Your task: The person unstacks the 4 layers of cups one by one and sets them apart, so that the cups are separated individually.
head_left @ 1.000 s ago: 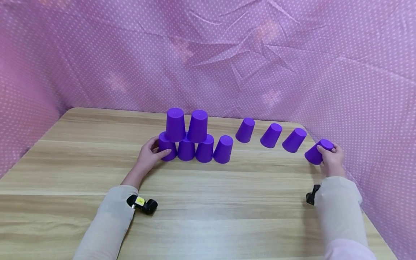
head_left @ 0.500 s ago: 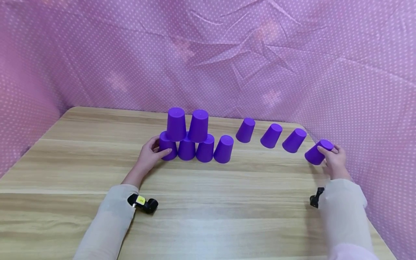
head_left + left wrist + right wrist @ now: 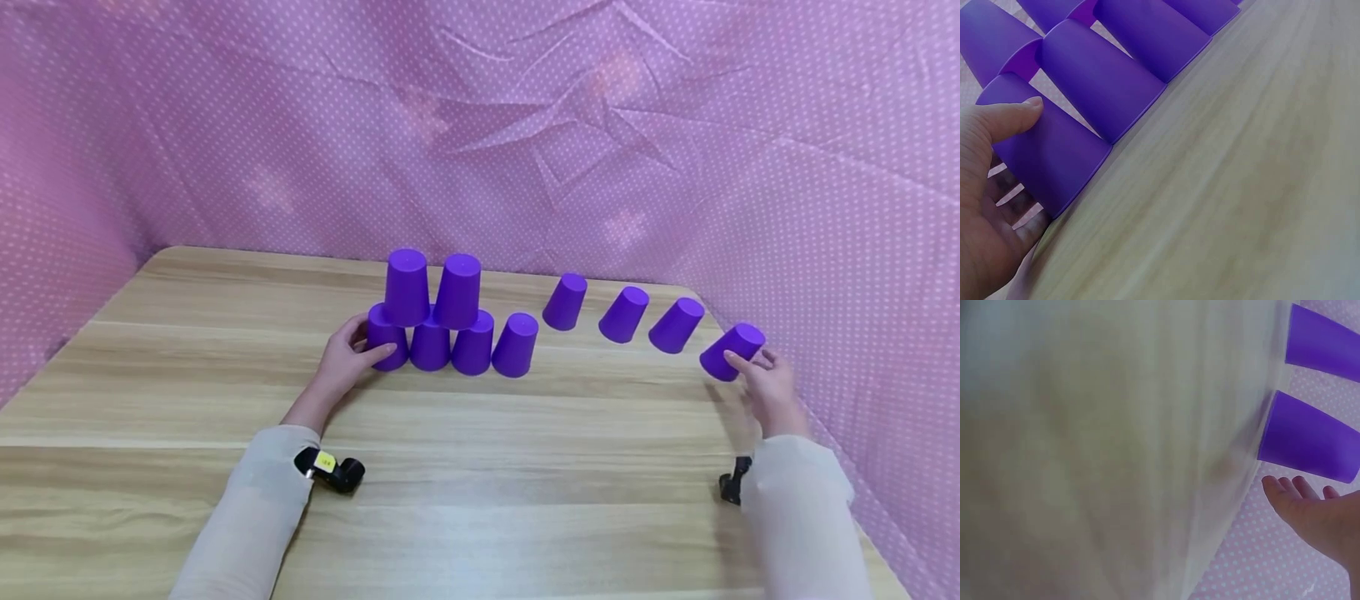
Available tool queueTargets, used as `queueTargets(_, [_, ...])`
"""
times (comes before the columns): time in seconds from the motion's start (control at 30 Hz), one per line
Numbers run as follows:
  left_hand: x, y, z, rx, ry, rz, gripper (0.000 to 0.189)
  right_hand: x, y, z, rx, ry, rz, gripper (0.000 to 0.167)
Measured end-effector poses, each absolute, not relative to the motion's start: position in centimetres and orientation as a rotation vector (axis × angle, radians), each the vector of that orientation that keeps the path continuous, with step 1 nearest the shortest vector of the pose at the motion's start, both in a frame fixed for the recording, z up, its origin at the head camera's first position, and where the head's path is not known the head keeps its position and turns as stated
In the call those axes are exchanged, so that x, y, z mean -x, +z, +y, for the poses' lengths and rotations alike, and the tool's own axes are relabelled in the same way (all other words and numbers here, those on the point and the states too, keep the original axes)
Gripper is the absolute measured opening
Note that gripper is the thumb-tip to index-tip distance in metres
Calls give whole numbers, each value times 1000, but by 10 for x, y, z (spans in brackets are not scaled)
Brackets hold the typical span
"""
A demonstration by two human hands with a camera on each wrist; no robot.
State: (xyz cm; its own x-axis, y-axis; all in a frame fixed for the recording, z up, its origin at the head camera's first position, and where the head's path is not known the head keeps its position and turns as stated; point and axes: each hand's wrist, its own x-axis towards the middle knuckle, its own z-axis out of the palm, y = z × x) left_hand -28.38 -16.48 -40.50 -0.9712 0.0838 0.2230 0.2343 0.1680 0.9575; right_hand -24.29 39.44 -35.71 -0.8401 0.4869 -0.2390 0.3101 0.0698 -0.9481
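Observation:
Several purple cups stand upside down in a row at mid-table, and two more, the left upper cup (image 3: 407, 288) and the right upper cup (image 3: 457, 293), rest on top. My left hand (image 3: 345, 358) holds the row's leftmost cup (image 3: 387, 342), thumb on its near side and fingers behind; the left wrist view shows that thumb on the cup (image 3: 1054, 150). On the right, my right hand (image 3: 772, 387) is beside the rightmost cup (image 3: 731, 353). In the right wrist view its fingers are straight and a small gap separates them from the cup (image 3: 1310, 437).
Three other upside-down cups stand apart in a slanting line: the back one (image 3: 565, 302), the middle one (image 3: 623, 316) and the third (image 3: 676, 327). Pink dotted cloth (image 3: 480, 150) hangs behind and beside the wooden table (image 3: 480, 467).
My right hand has loosened from the rightmost cup and drawn back slightly toward me. The left hand and the stacked cups have stayed in place.

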Motion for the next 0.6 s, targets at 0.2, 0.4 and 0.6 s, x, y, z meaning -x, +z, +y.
queueTargets(0.2, [287, -411, -165, 319, -1914, -2316, 57, 237, -359, 393, 831, 1826, -2252, 96])
queueTargets(0.4, [287, -411, -165, 319, -1923, -2305, 57, 231, -356, 390, 829, 1807, -2304, 97])
queueTargets(0.6, [288, -410, -166, 315, -1916, -2313, 57, 233, -360, 393, 717, 1796, -2301, 95])
